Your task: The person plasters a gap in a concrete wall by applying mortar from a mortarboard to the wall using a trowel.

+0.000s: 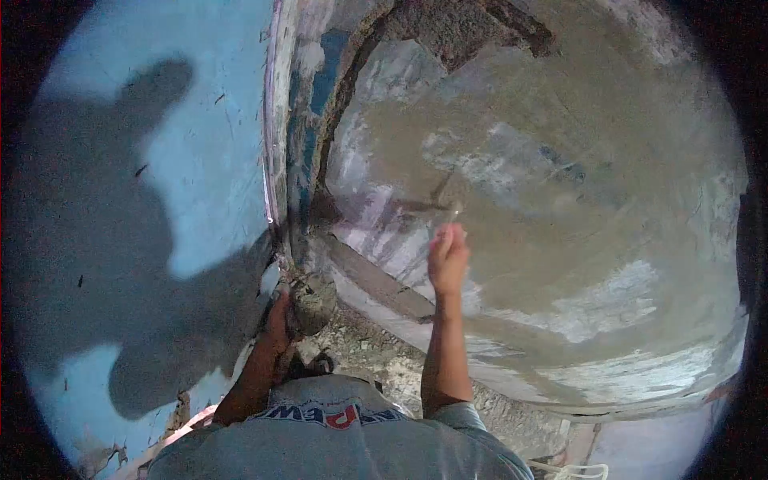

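Note:
My right hand (448, 260) is closed around the handle of a small trowel (454, 194), its blade held up against the plastered wall (528, 240). Wet grey-brown plaster covers much of that wall in smeared patches, with paler areas between. Low on the left, my left hand (279, 310) is closed at the side of a rounded grey lump caked in mortar (314, 302). Whether that lump is a container or loose mortar, I cannot tell. The fingers of this hand are partly in shadow.
A blue wall (208, 168) stands on the left, with large dark shadows across it. Between both walls runs a rough vertical edge (278, 120). Rubble (392, 360) lies below my arms. Broken masonry (460, 32) shows at the top. A pale plastic frame (588, 470) is at the bottom right.

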Tool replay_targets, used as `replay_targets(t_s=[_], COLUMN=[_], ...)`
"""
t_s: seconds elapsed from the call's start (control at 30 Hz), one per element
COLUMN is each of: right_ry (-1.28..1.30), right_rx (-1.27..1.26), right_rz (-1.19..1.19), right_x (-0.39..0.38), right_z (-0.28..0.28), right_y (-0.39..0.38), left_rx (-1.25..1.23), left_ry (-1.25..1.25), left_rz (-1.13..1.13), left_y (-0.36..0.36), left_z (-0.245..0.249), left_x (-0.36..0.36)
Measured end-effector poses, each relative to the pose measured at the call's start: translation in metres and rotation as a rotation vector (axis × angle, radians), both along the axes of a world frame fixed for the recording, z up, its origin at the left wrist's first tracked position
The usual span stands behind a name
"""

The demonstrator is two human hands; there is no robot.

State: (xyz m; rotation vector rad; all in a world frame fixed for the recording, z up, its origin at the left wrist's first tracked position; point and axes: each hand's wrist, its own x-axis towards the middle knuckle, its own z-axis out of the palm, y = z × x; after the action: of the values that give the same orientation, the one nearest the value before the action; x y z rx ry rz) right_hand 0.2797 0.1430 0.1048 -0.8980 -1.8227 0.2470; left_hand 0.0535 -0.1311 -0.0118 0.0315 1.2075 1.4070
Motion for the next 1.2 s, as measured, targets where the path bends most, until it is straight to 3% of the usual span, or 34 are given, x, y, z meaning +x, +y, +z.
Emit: replay_targets(t_s=[0.03,0.1,0.23,0.3,0.33,0.37,0.43,0.53,0.7,0.73,0.8,0.83,0.93,0.97,1.0,1.07,1.13,1.2], right_ry=[-0.19,-0.284,-0.786,-0.561,-0.475,-0.424,-0.234,-0.19,-0.077,-0.106,-0.158,-0.275,-0.313,-0.302,-0.298,-0.384,-0.418,-0.376], right_rx=[0.289,-0.284,-0.409,-0.39,-0.673,-0.703,-0.99,-0.877,-0.989,-0.847,-0.567,-0.567,-0.869,-0.684,-0.508,-0.295,-0.46,-0.482], right_rz=[-0.041,0.019,0.064,0.098,0.054,0.037,0.184,0.22,0.216,0.232,0.257,0.26,0.255,0.207,0.158,0.116,0.105,0.091], right_x=[-0.002,-0.006,0.038,0.052,0.055,0.066,0.074,0.068,0.059,0.061,0.062,0.065,0.077,0.082,0.088,0.106,0.111,0.112], right_z=[-0.02,-0.04,-0.164,-0.158,-0.142,-0.175,-0.172,-0.176,-0.149,-0.142,-0.134,-0.126,-0.082,-0.085,-0.094,-0.108,-0.069,-0.039], right_y=[0.002,-0.027,-0.024,-0.055,-0.073,-0.073,-0.096,-0.126,-0.182,-0.19,-0.202,-0.2,-0.197,-0.194,-0.189,-0.177,-0.177,-0.18], left_rx=[0.02,0.159,0.219,0.222,0.226,0.226,0.217,0.198,0.167,0.135,0.163,0.238,0.365,0.38,0.375,0.31,0.204,0.03], left_ry=[-0.108,-0.116,-0.138,-0.129,-0.125,-0.13,-0.137,-0.158,-0.051,-0.01,0.253,0.163,0.08,0.075,0.03,-0.183,-0.239,-0.011], left_rz=[0.04,0.009,0.106,0.064,0.048,0.051,0.051,0.089,-0.032,-0.062,-0.038,-0.076,-0.189,-0.234,-0.253,-0.277,-0.283,-0.234], left_y=[-0.001,0.0,0.0,-0.004,-0.007,-0.008,-0.016,-0.02,-0.014,-0.012,-0.005,0.001,0.022,0.024,0.024,0.021,0.019,0.016], left_z=[0.001,-0.025,-0.036,-0.035,-0.036,-0.038,-0.045,-0.066,-0.004,-0.002,-0.013,-0.016,-0.066,-0.094,-0.089,-0.028,0.019,0.081], left_x=[0.005,0.0,0.003,-0.002,-0.004,-0.006,-0.01,-0.015,-0.008,-0.008,-0.002,-0.004,-0.021,-0.029,-0.026,-0.012,-0.003,0.018])
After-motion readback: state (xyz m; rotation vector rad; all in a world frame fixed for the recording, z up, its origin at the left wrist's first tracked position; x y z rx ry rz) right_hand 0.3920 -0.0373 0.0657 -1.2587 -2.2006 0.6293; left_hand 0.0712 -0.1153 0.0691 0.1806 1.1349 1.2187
